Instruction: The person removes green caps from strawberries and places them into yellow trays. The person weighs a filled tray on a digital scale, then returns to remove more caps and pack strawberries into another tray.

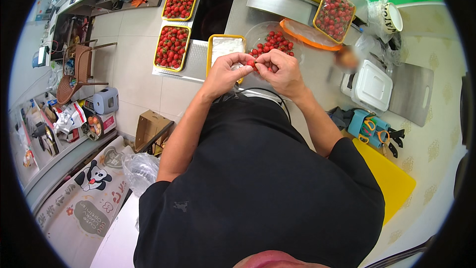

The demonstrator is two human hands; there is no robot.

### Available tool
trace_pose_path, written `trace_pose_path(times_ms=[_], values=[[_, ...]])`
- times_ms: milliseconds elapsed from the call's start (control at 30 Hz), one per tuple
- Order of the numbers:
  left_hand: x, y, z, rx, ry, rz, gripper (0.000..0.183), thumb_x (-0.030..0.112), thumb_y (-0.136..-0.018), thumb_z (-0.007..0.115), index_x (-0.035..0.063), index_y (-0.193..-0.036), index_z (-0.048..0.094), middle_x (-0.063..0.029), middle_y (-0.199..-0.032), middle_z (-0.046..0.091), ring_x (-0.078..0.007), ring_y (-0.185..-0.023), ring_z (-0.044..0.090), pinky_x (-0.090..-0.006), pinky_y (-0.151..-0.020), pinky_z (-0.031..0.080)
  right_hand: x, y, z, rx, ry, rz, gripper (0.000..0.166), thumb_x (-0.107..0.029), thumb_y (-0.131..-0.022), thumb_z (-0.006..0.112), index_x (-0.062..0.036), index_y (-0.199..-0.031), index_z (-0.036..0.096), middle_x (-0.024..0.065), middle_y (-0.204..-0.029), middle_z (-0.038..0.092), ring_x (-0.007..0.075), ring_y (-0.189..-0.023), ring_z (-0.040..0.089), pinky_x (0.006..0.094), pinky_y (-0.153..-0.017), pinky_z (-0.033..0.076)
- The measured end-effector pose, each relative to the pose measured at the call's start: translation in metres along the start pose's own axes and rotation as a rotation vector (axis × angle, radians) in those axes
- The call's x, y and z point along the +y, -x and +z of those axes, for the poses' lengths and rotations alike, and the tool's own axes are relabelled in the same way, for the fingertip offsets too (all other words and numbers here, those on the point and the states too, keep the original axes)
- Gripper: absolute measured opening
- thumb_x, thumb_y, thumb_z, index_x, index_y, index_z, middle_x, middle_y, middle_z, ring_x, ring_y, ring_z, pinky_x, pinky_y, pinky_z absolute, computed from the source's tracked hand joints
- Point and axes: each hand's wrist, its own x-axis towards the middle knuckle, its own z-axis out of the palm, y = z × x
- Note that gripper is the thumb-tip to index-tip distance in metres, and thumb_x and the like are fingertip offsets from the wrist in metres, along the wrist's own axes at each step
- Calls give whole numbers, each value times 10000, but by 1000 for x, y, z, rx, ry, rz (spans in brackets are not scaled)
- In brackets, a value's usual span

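Observation:
A red cherry tomato [251, 63] is pinched between the thumb and forefinger of my left hand [227, 71]. Against its dark stem end press the thumb and forefinger of my right hand [282, 70]. Just beyond my hands, a clear round bowl [299, 53] holds many loose cherry tomatoes [276, 40], partly covered by my right hand. A yellow-rimmed tray [210, 50] with a white lining [227, 45] stands beyond my left hand, which hides its near right part.
Two filled tomato trays [173, 47] [181, 1] stand left beside a black cooktop panel [212, 14]. A wrapped tray [334, 15] leans on the film wrapper [280, 2]. An orange-edged bag [310, 36], white lidded box [372, 83], knife holder [366, 124] and yellow board [386, 178] are rightward.

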Motion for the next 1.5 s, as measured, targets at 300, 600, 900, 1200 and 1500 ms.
trace_pose_path(times_ms=[300,600,900,1200,1500], values=[[-2,3,-4,-135,159,-54,263,254,-1059,572,18,-1135,660,5,-918,653,-32,-706,487,-190,-610,388,-5,-2,-3,-53,-89,30,69,-33,-868,737,6,-912,702,25,-753,617,66,-557,472,255,-507,386],[-3,3,-7,-148,174,-54,355,330,-1085,494,32,-1021,677,6,-860,633,-65,-764,541,-235,-682,448,-10,-2,1,-61,-205,146,69,-51,-883,728,3,-919,706,28,-745,610,82,-590,520,256,-542,428],[1,2,-11,-157,362,-286,437,365,-1101,428,32,-933,654,-42,-817,628,-114,-702,556,-256,-611,440,-12,-2,1,-66,-255,148,69,-40,-889,717,7,-931,690,15,-757,617,58,-601,515,240,-548,432],[4,8,-12,-176,529,-203,344,315,-1074,478,17,-1022,642,-59,-848,637,-84,-615,491,-205,-520,346,-14,-17,1,78,-269,202,62,-42,-896,714,-6,-932,678,-7,-780,667,27,-677,589,207,-606,484],[6,13,-16,-227,589,-114,284,243,-1010,635,-6,-1145,639,-58,-900,647,-63,-624,455,-185,-538,332,8,-115,39,216,-40,-56,181,-102,-845,750,-34,-1012,730,51,-847,721,112,-679,640,266,-646,534]])
